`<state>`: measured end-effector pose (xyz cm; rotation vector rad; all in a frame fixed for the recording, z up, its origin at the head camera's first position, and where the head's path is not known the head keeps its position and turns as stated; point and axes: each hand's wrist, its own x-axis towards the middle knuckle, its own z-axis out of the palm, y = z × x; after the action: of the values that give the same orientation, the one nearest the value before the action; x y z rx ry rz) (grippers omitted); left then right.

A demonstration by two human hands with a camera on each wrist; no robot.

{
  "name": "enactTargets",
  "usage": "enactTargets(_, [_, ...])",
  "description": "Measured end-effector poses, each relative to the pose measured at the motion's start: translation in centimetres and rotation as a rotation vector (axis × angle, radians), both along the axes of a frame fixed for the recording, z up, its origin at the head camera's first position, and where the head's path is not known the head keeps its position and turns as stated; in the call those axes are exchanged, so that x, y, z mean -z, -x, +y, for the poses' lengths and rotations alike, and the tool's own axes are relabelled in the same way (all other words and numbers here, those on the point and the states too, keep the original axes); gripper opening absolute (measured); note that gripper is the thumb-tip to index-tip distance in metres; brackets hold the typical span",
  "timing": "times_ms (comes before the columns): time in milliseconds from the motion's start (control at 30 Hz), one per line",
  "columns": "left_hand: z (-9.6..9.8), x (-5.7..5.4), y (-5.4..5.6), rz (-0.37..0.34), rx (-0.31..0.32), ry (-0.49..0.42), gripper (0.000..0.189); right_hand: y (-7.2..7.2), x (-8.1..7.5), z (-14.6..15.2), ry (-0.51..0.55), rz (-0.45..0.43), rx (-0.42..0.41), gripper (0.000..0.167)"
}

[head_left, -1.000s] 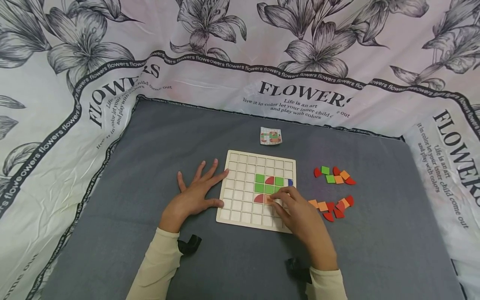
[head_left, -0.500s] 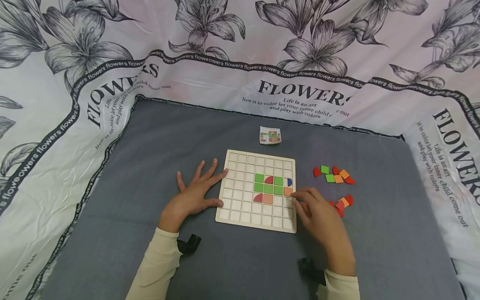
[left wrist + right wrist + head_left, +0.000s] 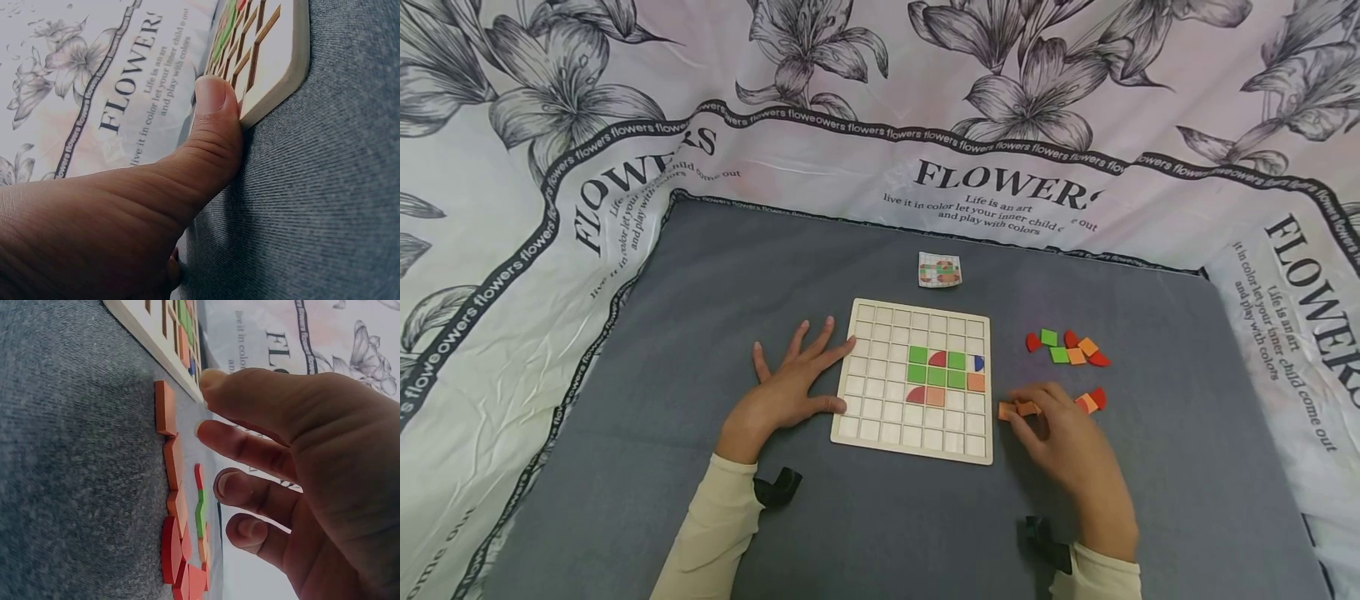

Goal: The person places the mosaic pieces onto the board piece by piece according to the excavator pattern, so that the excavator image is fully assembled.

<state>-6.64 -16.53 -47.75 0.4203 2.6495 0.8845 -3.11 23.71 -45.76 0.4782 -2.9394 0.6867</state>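
A wooden grid board lies on the grey cloth. Set in its cells are several green squares, two red quarter-round tiles, two orange square tiles and a blue half-round piece. My left hand has its fingers spread, with thumb and index finger at the board's left edge; the left thumb presses there in the left wrist view. To the right of the board, my right hand hovers over loose orange squares, thumb and fingertips apart, holding nothing. It hides part of the tile row.
A small pattern card lies behind the board. Farther right is a cluster of red, green and orange tiles, and nearer, a red tile shows beside the right hand. A flower-printed cloth stands behind the grey surface.
My right hand has left the board and moved right to the loose orange squares. An orange square now shows in the right column under the blue piece. My left hand has stayed put.
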Motion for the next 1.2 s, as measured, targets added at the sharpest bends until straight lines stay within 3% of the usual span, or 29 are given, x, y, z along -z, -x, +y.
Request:
enactTargets(233, [-0.1,0.1,0.0,-0.002,0.000,-0.007,0.097,-0.1,0.4,-0.1,0.007,-0.040,-0.029,0.028])
enactTargets(567, [-0.1,-0.1,-0.1,-0.009,-0.001,-0.010,0.096,0.0,0.7,-0.2,-0.021,-0.072,-0.007,0.030])
enactTargets(900, [-0.1,-0.2,-0.1,-0.002,-0.006,-0.022,0.096,0.5,0.7,-1.0,-0.054,-0.080,0.049,0.028])
enactTargets(1200, [-0.1,-0.1,-0.1,-0.007,-0.005,-0.014,0.096,0.5,0.9,-1.5,-0.102,-0.112,0.119,0.039])
